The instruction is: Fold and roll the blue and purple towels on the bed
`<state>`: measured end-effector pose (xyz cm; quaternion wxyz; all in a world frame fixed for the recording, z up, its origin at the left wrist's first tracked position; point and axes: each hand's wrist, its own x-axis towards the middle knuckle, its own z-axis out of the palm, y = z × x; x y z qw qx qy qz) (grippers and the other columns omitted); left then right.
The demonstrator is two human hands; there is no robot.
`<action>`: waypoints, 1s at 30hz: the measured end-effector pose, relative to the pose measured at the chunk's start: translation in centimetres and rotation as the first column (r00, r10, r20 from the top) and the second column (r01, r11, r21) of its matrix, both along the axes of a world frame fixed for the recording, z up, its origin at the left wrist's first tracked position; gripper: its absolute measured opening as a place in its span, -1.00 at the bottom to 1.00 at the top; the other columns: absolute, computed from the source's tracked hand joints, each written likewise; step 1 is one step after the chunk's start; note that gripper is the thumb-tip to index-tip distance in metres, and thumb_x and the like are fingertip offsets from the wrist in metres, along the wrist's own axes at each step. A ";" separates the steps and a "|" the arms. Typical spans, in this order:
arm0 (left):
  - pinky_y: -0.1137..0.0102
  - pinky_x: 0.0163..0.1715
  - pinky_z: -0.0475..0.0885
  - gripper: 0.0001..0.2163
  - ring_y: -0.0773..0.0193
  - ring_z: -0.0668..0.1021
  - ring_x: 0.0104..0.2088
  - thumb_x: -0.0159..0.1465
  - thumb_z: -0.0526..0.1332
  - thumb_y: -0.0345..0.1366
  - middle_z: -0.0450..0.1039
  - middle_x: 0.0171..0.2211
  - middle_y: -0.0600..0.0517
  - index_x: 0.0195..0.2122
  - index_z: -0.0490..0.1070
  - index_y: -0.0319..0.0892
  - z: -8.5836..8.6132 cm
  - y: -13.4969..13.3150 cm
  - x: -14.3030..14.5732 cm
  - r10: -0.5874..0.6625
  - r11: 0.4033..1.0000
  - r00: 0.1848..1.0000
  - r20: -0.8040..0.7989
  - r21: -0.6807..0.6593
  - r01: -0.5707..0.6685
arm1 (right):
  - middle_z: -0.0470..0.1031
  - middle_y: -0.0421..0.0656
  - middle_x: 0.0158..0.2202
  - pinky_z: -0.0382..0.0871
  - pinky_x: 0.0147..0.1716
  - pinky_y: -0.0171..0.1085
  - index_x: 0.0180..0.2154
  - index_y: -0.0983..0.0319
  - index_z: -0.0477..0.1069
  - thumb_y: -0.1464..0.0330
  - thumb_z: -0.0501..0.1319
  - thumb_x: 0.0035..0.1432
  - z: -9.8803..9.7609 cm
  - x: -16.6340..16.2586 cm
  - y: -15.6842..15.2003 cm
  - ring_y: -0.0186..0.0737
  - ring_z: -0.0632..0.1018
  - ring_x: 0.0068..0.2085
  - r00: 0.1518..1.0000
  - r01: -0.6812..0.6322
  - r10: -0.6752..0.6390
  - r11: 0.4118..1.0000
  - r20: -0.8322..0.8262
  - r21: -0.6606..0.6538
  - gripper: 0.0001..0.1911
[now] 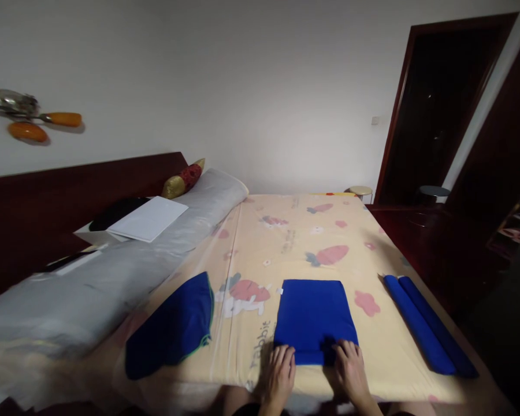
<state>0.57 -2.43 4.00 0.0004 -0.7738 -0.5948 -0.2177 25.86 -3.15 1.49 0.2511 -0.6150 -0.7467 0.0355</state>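
Note:
A flat blue cloth lies on the bed in front of me, with a small white tag on its left edge. A narrow band along its near edge is turned over. My left hand grips the near left corner with curled fingers. At the near right corner, my right hand has its fingers bent over the same edge; the thumbs are mostly hidden. To the left lies another blue cloth piece with green edging, loosely spread. Two blue rolls lie side by side on the right.
The bed has a pale sheet with rabbits and carrots. A long grey covered bolster runs along the dark headboard, with a white flat board and a red-gold cushion. Stools stand beyond the bed near a dark doorway.

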 end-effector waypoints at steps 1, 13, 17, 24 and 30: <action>0.26 0.02 0.36 -0.68 0.14 0.49 -0.01 0.29 -0.01 -0.39 0.51 -0.08 -0.01 -0.07 0.47 0.00 0.1 -0.3 0.4 -0.048 0.998 0.999 0.019 -0.036 0.049 | 0.50 -0.13 -0.10 0.22 -0.06 -0.12 -0.10 0.11 0.44 0.52 0.02 0.06 0.3 -0.4 -0.2 -0.11 0.44 -0.08 0.999 -0.035 0.034 0.999 -0.010 -0.024 -0.58; 0.24 0.06 0.29 -0.52 0.18 0.44 0.01 0.08 0.00 -0.61 0.48 -0.06 0.05 -0.09 0.44 -0.01 1.4 0.4 0.2 -0.062 0.979 0.997 0.039 -0.190 0.069 | 0.50 -0.15 -0.04 0.16 -0.01 -0.11 -0.03 0.05 0.44 0.39 0.07 0.11 0.8 0.7 -0.9 -0.10 0.42 -0.03 0.997 0.002 -0.009 0.994 -0.071 -0.106 -0.61; 0.27 0.07 0.24 -0.63 0.20 0.45 -0.03 0.06 0.06 -0.58 0.51 -0.20 0.09 -0.25 0.48 -0.02 2.7 1.7 0.6 0.014 0.968 0.994 0.107 -0.249 0.013 | 0.53 -0.16 -0.12 0.10 0.04 -0.08 -0.09 0.09 0.46 0.37 0.06 0.09 1.4 1.1 0.4 -0.10 0.44 -0.05 0.991 0.019 -0.042 0.984 -0.128 -0.174 -0.65; 0.27 -0.04 0.34 -0.80 0.17 0.53 -0.13 0.08 0.17 -0.42 0.56 -0.26 0.10 -0.33 0.52 -0.03 3.4 3.8 -2.0 0.165 0.945 0.965 0.204 -0.312 -0.095 | 0.55 -0.10 -0.21 0.22 -0.06 -0.09 -0.25 0.16 0.50 0.26 0.02 0.10 1.3 2.5 2.0 -0.05 0.49 -0.10 0.971 0.108 -0.150 0.970 -0.186 -0.220 -0.69; 0.32 -0.06 0.35 -0.78 0.20 0.53 -0.14 0.00 0.21 -0.42 0.56 -0.27 0.15 -0.34 0.51 -0.01 3.8 3.5 -4.8 0.131 0.938 0.952 0.277 -0.346 -0.028 | 0.59 -0.14 -0.25 0.28 -0.08 -0.16 -0.24 0.13 0.52 0.17 0.05 0.09 1.1 5.1 2.8 -0.11 0.55 -0.19 0.959 0.079 -0.146 0.961 -0.242 -0.265 -0.67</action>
